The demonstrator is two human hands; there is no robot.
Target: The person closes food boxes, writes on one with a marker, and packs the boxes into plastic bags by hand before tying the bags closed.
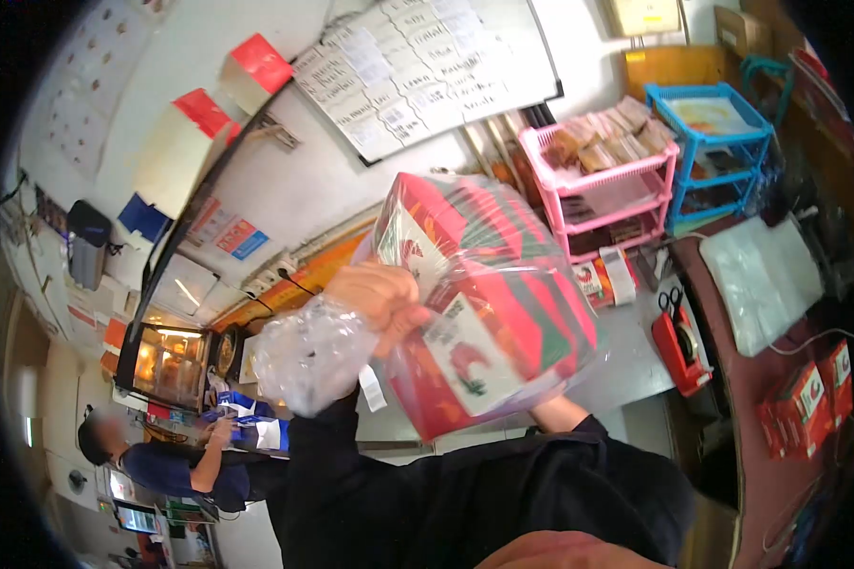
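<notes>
Red, pink and green striped bundle [493, 313] in clear plastic wrap, held up above a grey tabletop [626, 346].
The person's left hand [378, 296] is clenched around the gathered clear plastic [311, 353] at the bundle's left side; the right hand [550, 398] is at its underside, mostly hidden, so its grasp cannot be told. Right of the bundle are a pink tiered plastic rack [624, 174] and, lower, a red tape dispenser [677, 356] with what look like black-handled scissors [671, 301]; a whiteboard [399, 123] hangs above it.
</notes>
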